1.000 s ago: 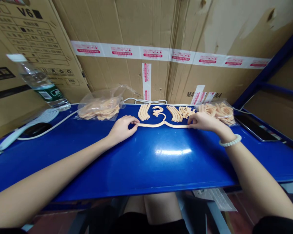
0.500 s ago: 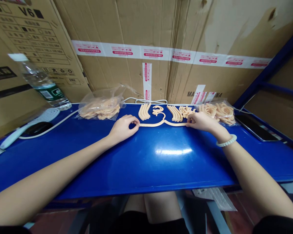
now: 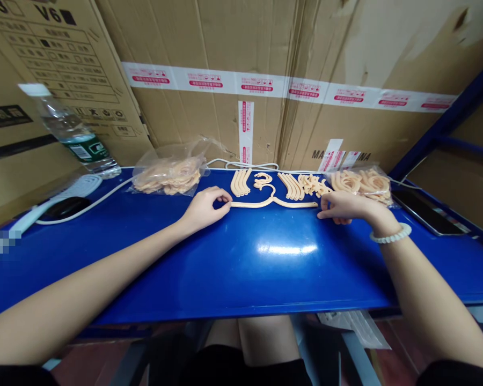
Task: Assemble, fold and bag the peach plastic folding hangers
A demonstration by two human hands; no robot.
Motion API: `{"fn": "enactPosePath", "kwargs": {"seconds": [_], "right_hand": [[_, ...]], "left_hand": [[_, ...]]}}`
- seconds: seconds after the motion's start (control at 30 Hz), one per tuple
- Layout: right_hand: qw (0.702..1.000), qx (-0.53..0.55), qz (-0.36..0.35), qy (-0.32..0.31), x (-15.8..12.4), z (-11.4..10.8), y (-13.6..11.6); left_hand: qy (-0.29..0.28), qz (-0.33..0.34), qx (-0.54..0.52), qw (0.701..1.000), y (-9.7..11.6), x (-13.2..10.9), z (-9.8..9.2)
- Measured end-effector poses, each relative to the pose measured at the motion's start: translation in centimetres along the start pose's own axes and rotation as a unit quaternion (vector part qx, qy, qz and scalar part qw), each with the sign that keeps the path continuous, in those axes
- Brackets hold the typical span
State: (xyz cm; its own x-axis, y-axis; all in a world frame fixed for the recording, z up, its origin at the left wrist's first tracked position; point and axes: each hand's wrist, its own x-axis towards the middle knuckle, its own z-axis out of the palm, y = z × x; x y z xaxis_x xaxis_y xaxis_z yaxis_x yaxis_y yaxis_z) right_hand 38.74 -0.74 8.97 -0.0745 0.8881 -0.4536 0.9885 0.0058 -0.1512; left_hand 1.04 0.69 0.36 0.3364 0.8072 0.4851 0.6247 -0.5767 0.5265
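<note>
A beige plastic clothes hanger [image 3: 292, 204] lies spread on the blue table, its hook pointing away from me. My left hand [image 3: 206, 208] pinches the tip of its left arm between thumb and fingers. Just beyond the right tip is my right hand [image 3: 340, 206], holding nothing, thumb and forefinger apart. Behind the hanger lie loose beige parts: a row of curved arms [image 3: 240, 183] on the left, hook pieces [image 3: 262, 179] in the middle, another row of arms [image 3: 290, 186], and a heap of small pieces [image 3: 313, 185] partly behind my right hand.
Clear bags of beige parts lie left [image 3: 169, 176] and right [image 3: 360, 183]. A water bottle [image 3: 80, 145], a white handled object [image 3: 64, 192], a black mouse-like object [image 3: 66, 208] and a cable are at the left, a phone [image 3: 429, 212] at the right. Cardboard [image 3: 209, 37] walls the back.
My right hand has let go of the hanger's right arm and moved slightly right, baring the tip. My left hand stays on the left tip. The view has shifted a little.
</note>
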Motion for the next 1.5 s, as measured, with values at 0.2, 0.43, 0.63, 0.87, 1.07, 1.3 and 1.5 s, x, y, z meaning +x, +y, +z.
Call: {"fn": "enactPosePath", "kwargs": {"seconds": [0.2, 0.43, 0.63, 0.87, 1.07, 1.3, 1.5], "right_hand": [[0.998, -0.056, -0.013, 0.018, -0.1, 0.1, -0.5], [0.993, -0.104, -0.036, 0.043, 0.0, 0.1, -0.9], [0.992, -0.105, -0.029, 0.058, -0.3, 0.1, -1.4], [0.993, -0.110, -0.029, 0.037, 0.0, 0.0, -1.0], [0.989, -0.139, -0.053, -0.003, -0.2, 0.0, -1.2], [0.995, -0.094, -0.025, -0.013, -0.6, 0.0, -1.3], [0.996, -0.089, -0.024, -0.017, -0.9, -0.2, -1.6]], "left_hand": [[-0.016, 0.007, 0.005, 1.000, -0.1, 0.0, -0.1], [-0.017, 0.001, 0.006, 1.000, -0.1, 0.0, -0.2], [-0.013, 0.000, 0.003, 1.000, -0.1, 0.0, -0.2], [-0.008, -0.001, 0.005, 1.000, -0.2, 0.0, 0.0], [-0.003, 0.000, 0.009, 1.000, -0.1, 0.0, 0.1], [0.021, -0.017, -0.002, 1.000, 0.0, 0.1, 0.1], [0.045, -0.065, -0.066, 0.995, -0.3, 0.1, -0.2]]}}
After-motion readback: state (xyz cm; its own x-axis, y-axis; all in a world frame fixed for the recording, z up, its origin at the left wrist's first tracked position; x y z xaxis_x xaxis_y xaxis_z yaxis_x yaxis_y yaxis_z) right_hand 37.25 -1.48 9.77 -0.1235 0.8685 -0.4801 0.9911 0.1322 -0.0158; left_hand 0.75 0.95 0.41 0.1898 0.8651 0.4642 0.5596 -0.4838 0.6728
